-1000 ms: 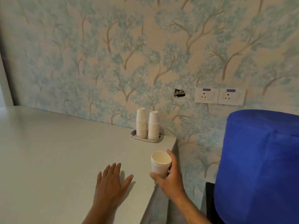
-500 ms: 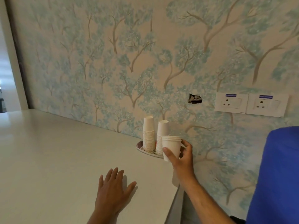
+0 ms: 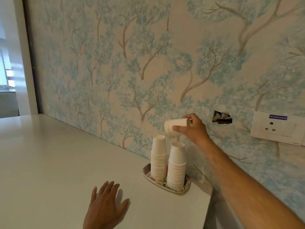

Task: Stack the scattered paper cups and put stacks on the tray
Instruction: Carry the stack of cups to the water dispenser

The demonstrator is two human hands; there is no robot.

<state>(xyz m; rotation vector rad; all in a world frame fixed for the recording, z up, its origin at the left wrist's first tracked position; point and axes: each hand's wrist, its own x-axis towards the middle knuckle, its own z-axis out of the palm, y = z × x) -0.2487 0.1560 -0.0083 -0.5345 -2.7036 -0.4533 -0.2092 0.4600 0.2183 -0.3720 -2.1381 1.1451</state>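
Two tall stacks of upside-down white paper cups stand on a small oval tray [image 3: 146,176] at the counter's far right corner: the left stack [image 3: 158,158] and the right stack [image 3: 177,166]. My right hand [image 3: 194,128] grips a short stack of nested cups [image 3: 176,127], tipped on its side with the rims pointing left, just above both stacks and apart from them. My left hand [image 3: 105,208] lies flat on the counter with fingers spread, in front of the tray.
The white counter [image 3: 57,162] ends in an edge just right of the tray. Patterned wallpaper rises close behind the stacks. A wall socket [image 3: 275,128] and a hole in the wall [image 3: 222,117] sit to the right.
My right hand has lifted the short cup stack from beside the tray to above the two stacks and tipped it sideways. My left hand has stayed flat on the counter.
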